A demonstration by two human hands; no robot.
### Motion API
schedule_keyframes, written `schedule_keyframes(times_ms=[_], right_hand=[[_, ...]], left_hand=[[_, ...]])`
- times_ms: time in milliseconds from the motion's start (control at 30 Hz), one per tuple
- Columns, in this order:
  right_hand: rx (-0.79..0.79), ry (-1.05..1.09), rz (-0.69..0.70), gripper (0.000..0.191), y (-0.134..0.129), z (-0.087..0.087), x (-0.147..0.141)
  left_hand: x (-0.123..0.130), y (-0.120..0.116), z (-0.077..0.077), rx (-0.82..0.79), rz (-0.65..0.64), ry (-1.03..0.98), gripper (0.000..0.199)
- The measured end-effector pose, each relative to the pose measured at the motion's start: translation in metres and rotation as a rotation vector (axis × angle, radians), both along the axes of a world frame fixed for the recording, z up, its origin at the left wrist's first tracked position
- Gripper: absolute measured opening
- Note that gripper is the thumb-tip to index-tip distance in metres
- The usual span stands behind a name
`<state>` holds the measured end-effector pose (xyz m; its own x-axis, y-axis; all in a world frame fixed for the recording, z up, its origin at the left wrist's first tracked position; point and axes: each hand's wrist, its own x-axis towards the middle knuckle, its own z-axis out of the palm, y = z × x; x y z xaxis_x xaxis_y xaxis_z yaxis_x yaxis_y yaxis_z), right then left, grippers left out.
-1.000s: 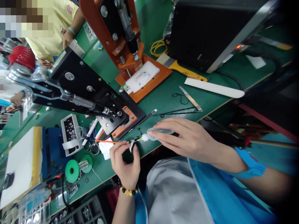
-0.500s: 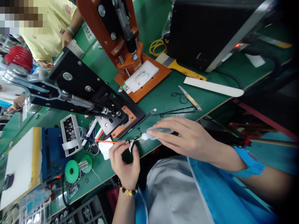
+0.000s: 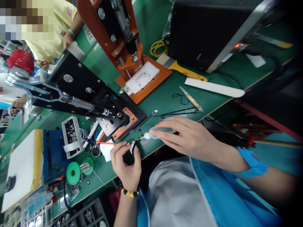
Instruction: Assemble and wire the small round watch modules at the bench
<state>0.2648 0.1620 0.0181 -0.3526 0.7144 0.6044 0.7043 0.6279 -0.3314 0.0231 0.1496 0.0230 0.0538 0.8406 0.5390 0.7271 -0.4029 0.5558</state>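
Observation:
Between the thumb and fingers of my left hand (image 3: 125, 162) is a small black-and-white part (image 3: 133, 147), too small to name further. My right hand (image 3: 187, 137) is closed round a translucent squeeze bottle (image 3: 155, 133), tilted on its side with its white cap and thin yellowish nozzle towards the left hand. The nozzle tip is close to the small part; whether they touch I cannot tell. My right fingers hide much of the bottle's body. Beneath lies the green tabletop (image 3: 151, 145), and a white tissue (image 3: 107, 150) is beside my left fingers.
A black hand press (image 3: 94, 101) and an orange press (image 3: 142, 78) stand ahead. To the right lie a craft knife (image 3: 191, 98), a yellow-handled brush (image 3: 184, 70) and a white strip (image 3: 213, 87). Green solder spool (image 3: 73, 173) and parts box (image 3: 71, 135) sit left. Co-workers are across the bench.
The nozzle has drawn slightly back from the small part, which has turned in my left fingers and shows more black. Both hands keep their hold.

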Motion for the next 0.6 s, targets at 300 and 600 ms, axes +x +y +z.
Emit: schedule_keyframes(times_ms=[300,600], right_hand=[[0.006,-0.009,-0.012,0.03,-0.001,0.001,0.002],[0.06,0.012,0.042,0.034,-0.01,0.013,-0.007]], left_hand=[[0.0,0.001,-0.001,-0.005,-0.007,-0.011,0.021],[0.0,0.001,-0.002,-0.017,-0.004,0.004,0.02]])
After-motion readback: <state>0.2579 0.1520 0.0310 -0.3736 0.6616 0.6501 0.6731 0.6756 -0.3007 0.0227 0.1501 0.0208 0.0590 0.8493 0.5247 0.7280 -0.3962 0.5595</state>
